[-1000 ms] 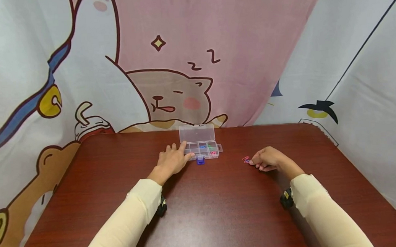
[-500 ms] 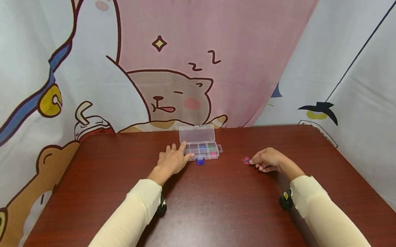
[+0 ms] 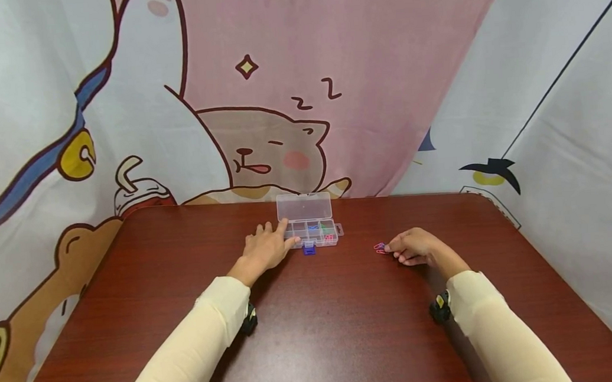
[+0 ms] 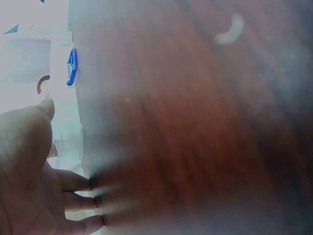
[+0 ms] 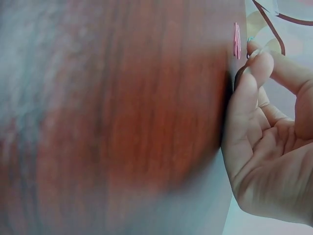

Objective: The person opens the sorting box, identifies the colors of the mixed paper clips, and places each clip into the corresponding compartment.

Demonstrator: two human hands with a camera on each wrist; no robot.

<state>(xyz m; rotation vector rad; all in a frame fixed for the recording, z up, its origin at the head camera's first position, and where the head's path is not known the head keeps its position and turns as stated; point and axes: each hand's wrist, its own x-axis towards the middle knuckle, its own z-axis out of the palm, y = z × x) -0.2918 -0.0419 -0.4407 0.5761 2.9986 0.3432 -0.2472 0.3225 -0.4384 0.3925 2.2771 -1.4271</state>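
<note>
A clear compartment box (image 3: 315, 233) stands at the back of the table, lid raised, with small blue, green and pink pieces in some compartments. Spread over its left end, my left hand (image 3: 264, 247) touches the box with straight fingers; the left wrist view shows the thumb against its wall and other fingertips on the table. To the right of the box, my right hand (image 3: 413, 247) pinches a small blue paper clip (image 3: 381, 245) between thumb and forefinger, partly hidden by the fingertips. Pink paper clips (image 5: 237, 41) lie on the table just beyond those fingertips.
A blue latch (image 3: 309, 250) hangs from the front of the box. The brown wooden table (image 3: 326, 331) reaches back to a cartoon-printed curtain (image 3: 383, 79), which also covers both sides.
At the right fingertips the blue paper clip has shifted slightly away from me among the pink ones. My left hand has stayed on the box.
</note>
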